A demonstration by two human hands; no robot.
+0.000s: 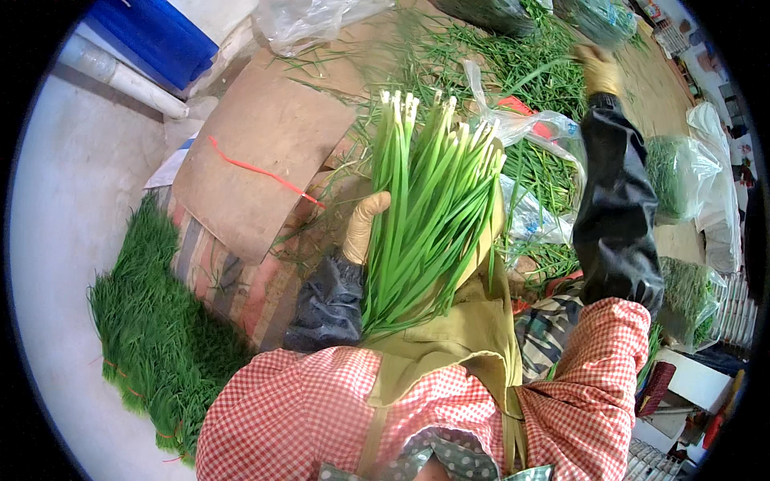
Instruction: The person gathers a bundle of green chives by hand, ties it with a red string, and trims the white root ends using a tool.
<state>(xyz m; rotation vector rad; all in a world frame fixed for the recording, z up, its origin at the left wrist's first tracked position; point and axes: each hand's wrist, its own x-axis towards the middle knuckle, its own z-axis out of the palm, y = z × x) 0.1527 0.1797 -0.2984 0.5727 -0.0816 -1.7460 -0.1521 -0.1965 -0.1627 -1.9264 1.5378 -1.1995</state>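
Observation:
A thick bunch of green garlic chives (433, 216) with pale cut ends lies over my lap, the ends pointing away from me. My left hand (370, 220), in a tan glove, grips its left side; the thumb shows and the other fingers are hidden beneath the stalks. Far out at the upper right, my gloved right hand (598, 72) is closed and a little blurred. A long chive leaf (539, 74) trails leftward from its fingertips, over a heap of loose chive leaves (553, 88).
A brown board (257, 160) with a red tie (265, 178) stands to the left. Tied chive bundles (160, 329) lie at lower left by a white wall (64, 200). Plastic bags of greens (682, 176) line the right. An open plastic bag (553, 188) holding leaves sits beside my lap.

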